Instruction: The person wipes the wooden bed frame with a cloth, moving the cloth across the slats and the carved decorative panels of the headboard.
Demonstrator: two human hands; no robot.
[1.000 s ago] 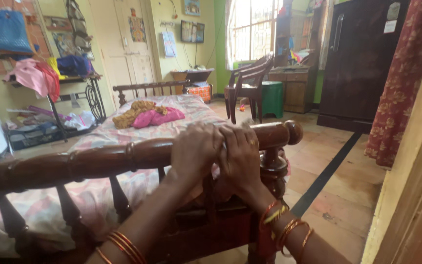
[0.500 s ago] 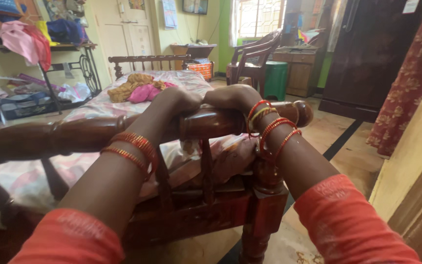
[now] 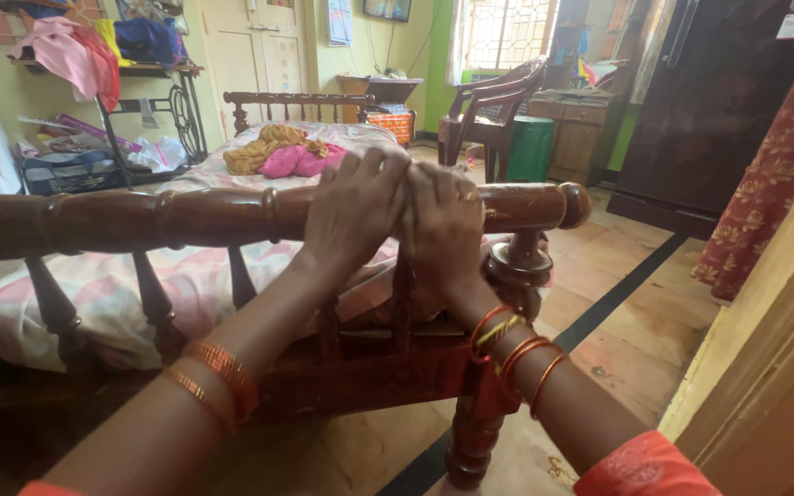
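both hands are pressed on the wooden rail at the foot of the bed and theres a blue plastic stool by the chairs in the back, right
Not quite: the head view shows the stool by the chairs is green, not blue. The rest stands: the left hand and right hand are both pressed on the wooden rail at the foot of the bed.

glossy dark turned-wood bed rail (image 3: 186,216) (smooth), soft cloth bedsheet (image 3: 186,276).

dark brown bed rail (image 3: 186,216), pink patterned sheet (image 3: 186,276), green stool (image 3: 530,147)
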